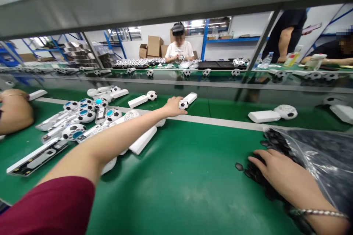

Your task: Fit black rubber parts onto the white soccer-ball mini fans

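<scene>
On the green worktop (pixel 176 191), past the white stripe (pixel 220 121), the left hand (pixel 173 106) cups a small ball (pixel 183 104). It looks light and may roll, so hold it all around. The right hand (pixel 268 165) lies open on black bits (pixel 255 174) by a clear bag (pixel 317 154).

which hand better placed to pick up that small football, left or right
Left, likely: the left hand already touches the small football, while the right hand is off among the black pieces beside the plastic bag.
</scene>
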`<action>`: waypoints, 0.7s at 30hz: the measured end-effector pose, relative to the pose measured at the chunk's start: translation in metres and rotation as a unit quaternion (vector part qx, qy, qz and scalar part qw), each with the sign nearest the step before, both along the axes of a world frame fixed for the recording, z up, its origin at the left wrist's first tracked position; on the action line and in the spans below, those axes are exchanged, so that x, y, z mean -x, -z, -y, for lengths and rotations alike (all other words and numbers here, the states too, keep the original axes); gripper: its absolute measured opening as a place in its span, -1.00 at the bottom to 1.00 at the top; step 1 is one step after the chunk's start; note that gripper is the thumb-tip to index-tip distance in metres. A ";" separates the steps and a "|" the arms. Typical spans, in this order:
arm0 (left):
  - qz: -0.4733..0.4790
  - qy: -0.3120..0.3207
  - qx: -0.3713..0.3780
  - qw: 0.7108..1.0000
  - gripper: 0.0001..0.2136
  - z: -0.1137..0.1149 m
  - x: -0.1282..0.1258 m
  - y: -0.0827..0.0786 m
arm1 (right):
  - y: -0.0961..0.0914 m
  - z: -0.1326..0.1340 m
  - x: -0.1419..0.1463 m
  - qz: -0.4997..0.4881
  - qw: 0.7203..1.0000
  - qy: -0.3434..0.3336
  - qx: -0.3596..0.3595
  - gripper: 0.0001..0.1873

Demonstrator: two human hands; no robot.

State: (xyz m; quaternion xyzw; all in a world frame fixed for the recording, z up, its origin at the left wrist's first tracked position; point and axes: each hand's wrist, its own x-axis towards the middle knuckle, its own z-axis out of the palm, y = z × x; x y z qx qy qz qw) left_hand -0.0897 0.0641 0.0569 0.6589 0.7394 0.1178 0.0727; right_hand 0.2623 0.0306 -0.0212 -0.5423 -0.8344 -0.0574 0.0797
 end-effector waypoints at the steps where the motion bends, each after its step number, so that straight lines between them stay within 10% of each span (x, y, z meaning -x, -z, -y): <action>1: -0.005 0.021 -0.002 1.000 -0.32 0.016 0.001 -0.005 | -0.004 0.003 0.002 0.009 1.000 -0.002 0.008 -0.69; 9: -0.140 0.019 0.002 0.990 -0.28 0.098 0.045 -0.003 | -0.017 0.011 0.009 0.038 0.998 0.003 0.059 -0.81; 21: -0.183 -0.208 0.004 0.961 -0.29 0.094 0.166 -0.022 | -0.004 0.002 -0.004 -0.058 0.995 -0.001 0.076 -0.84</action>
